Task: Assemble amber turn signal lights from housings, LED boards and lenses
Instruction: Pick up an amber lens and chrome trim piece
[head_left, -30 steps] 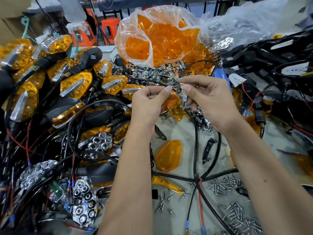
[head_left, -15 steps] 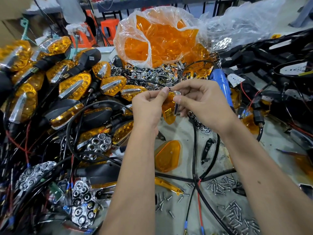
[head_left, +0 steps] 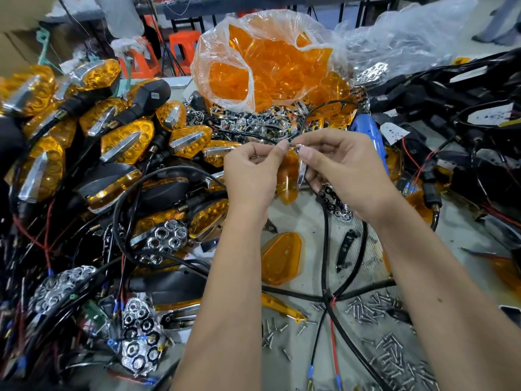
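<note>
Now, far left, a heap of finished turn signals (head_left: 127, 142) is stacked up, amber faces with chrome blades, black stems poking out between them. Below that heap lie loose chrome reflector plates (head_left: 163, 242) with hexagon cells, tangled in black and red wires. Moving in, the left hand (head_left: 251, 176) is up over the middle of the surface (head_left: 304, 218), fingers curled, thumb and forefinger pinching the top edge of an amber lens (head_left: 287, 182). That lens hangs upright between the two hands, held clear above the surface. Right against it, the right hand (head_left: 344, 170) pinches a slim chrome trim piece (head_left: 301, 172) at its upper end, the strip pointing down just beside the lens face; whether the two parts are seated together I cannot tell. Thumbs of both hands nearly meet at the top. Under the forearms, a second amber lens (head_left: 282, 258) lies flat on the surface, with a narrow amber strip (head_left: 282, 306) nearer the camera. Behind the hands sits a clear plastic bag (head_left: 267, 60) bulging with more amber lenses, a pile of small chrome parts (head_left: 253, 122) at its foot. Just right of the right hand, a blue tool handle (head_left: 369, 136) lies angled. Low on the right, silver screws (head_left: 375, 309) are scattered across the surface, crossed by a black cable (head_left: 327, 249). Far right, black housings and wiring (head_left: 465, 108) are piled up.
</note>
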Action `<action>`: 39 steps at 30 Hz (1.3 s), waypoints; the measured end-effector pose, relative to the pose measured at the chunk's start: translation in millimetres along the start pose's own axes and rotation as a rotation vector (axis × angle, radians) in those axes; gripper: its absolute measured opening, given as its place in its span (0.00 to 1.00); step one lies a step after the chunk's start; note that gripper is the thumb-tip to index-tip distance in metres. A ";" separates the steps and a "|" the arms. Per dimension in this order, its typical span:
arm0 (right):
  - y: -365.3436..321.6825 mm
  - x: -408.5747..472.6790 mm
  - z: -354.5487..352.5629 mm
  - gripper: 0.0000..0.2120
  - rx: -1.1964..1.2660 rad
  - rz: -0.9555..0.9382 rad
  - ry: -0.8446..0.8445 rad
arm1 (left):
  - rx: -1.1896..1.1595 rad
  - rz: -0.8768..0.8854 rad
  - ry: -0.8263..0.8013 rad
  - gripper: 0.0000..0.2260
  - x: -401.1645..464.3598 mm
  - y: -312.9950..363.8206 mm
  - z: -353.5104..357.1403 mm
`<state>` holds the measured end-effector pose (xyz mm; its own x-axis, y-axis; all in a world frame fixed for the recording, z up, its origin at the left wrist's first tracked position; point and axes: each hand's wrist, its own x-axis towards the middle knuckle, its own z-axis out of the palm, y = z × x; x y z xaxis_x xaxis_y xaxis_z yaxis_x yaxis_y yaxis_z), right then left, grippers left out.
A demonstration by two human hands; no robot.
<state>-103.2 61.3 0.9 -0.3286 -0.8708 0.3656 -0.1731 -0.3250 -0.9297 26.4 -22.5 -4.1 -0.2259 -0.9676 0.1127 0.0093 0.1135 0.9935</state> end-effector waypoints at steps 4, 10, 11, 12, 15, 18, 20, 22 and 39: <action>3.1 0.9 0.2 0.06 -0.048 0.005 0.006 | -0.014 -0.011 0.009 0.09 -0.4 -0.1 1.2; 4.7 1.1 -0.7 0.05 -0.057 0.010 0.003 | -0.017 -0.038 0.001 0.11 -1.4 -1.6 -0.3; 4.7 1.3 -0.3 0.05 -0.066 0.008 0.004 | -0.014 -0.042 -0.002 0.11 -0.9 -1.7 -0.7; 4.8 1.3 -0.1 0.05 -0.076 0.009 0.006 | -0.011 -0.046 -0.008 0.11 -0.7 -2.0 -1.0; 4.8 1.2 -0.1 0.05 -0.078 0.013 0.020 | -0.019 -0.061 -0.031 0.11 0.0 -2.9 -0.8; 4.4 1.0 1.1 0.06 -0.057 0.020 0.029 | -0.017 -0.057 -0.037 0.11 0.4 -3.5 0.3; 4.5 1.2 1.0 0.05 -0.052 0.028 0.036 | -0.019 -0.062 -0.038 0.12 0.0 -3.4 1.4; 5.8 1.8 1.1 0.05 -0.062 0.040 0.054 | -0.020 -0.076 -0.036 0.12 -0.1 -3.8 2.1; 4.2 2.4 3.4 0.05 -0.078 0.039 0.046 | -0.113 -0.179 -0.014 0.09 -2.0 -0.1 1.6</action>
<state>-101.5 56.6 -2.3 -0.3790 -0.8637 0.3323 -0.2302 -0.2598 -0.9378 25.3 -20.1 -4.4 -0.2477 -0.9667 -0.0650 0.0771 -0.0866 0.9933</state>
